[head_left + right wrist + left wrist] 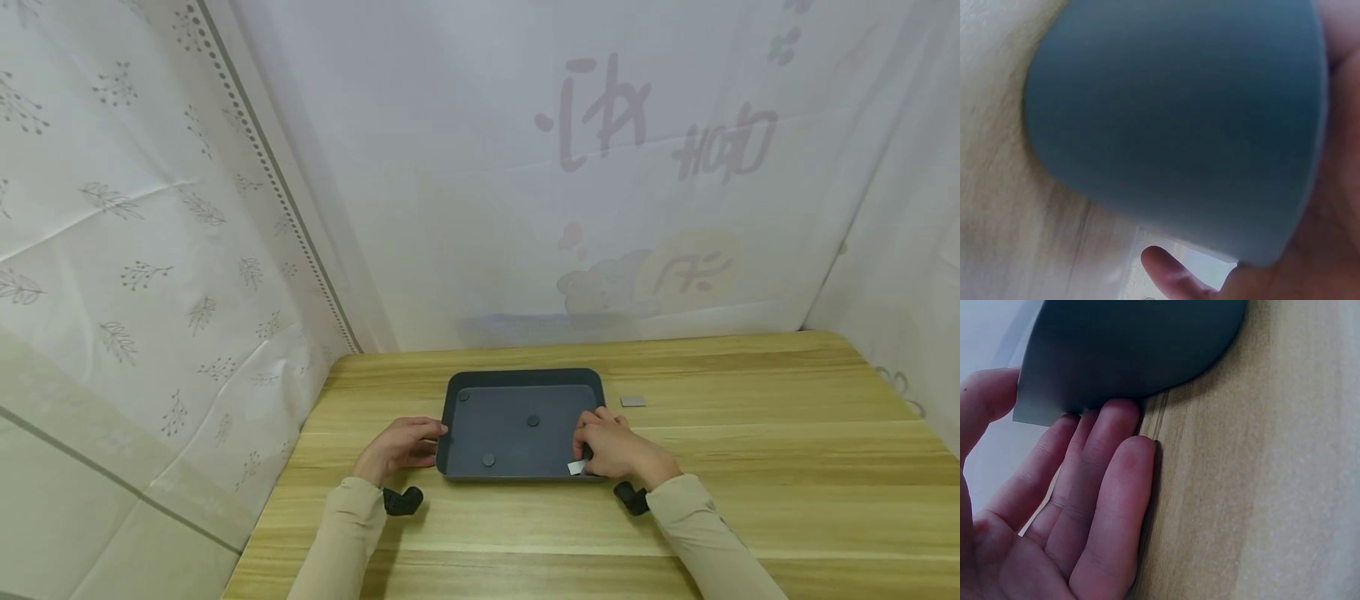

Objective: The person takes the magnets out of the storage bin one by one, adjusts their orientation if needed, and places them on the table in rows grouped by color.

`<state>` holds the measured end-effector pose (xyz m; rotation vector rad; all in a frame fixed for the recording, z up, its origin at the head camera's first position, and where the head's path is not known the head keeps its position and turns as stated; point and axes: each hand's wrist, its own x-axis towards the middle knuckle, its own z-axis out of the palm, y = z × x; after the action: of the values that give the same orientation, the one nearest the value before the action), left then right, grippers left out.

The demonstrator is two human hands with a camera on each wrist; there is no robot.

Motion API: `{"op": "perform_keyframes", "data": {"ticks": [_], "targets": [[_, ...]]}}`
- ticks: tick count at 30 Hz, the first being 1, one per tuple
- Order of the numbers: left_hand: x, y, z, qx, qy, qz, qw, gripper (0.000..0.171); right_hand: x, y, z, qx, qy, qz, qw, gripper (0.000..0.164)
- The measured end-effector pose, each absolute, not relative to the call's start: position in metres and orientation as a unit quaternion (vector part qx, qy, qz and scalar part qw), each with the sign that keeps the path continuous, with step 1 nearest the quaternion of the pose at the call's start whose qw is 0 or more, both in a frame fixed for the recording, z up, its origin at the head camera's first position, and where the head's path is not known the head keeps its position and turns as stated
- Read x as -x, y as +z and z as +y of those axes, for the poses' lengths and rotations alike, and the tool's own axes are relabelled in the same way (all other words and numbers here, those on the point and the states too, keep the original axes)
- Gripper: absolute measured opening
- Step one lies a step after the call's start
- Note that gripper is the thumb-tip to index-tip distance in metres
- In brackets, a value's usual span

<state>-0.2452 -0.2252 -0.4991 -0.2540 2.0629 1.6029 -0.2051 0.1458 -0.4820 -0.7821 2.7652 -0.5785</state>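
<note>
A dark grey rectangular tray (510, 433) with raised walls lies on the wooden table. Its left wall (1129, 350) is pinched by my left hand (405, 443), the thumb at the rim and the other fingers against the outside. My right hand (618, 446) reaches over the right wall into the front right corner, fingers bent downward. At its fingertips it holds a small white piece (576, 467), partly covered by the fingers. In the right wrist view the tray's outer wall (1172, 112) hides most of the fingers.
Three round dark discs, including a middle one (533, 421), are on the tray's floor. A small grey rectangle (632, 401) lies on the wooden table (750, 450) right of the tray. Printed white cloth (450, 208) hangs behind. Black wrist devices (403, 501) sit below both hands.
</note>
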Motion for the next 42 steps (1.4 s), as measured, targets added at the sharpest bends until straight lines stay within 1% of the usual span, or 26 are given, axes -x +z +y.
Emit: {"op": "perform_keyframes", "data": {"ticks": [5, 22, 42], "targets": [[0.2453, -0.4985, -0.2245, 0.096, 0.592, 0.76, 0.252, 0.036, 0.2054, -0.48, 0.1453, 0.259, -0.191, 0.94, 0.114, 0.023], [0.2449, -0.4978, -0.224, 0.094, 0.59, 0.761, 0.253, 0.041, 0.205, -0.4784, 0.1447, 0.256, -0.188, 0.94, 0.125, 0.024], [0.2444, -0.4985, -0.2236, 0.092, 0.586, 0.766, 0.249, 0.04, 0.2065, -0.4817, 0.1469, 0.267, -0.2, 0.936, 0.113, 0.027]]}}
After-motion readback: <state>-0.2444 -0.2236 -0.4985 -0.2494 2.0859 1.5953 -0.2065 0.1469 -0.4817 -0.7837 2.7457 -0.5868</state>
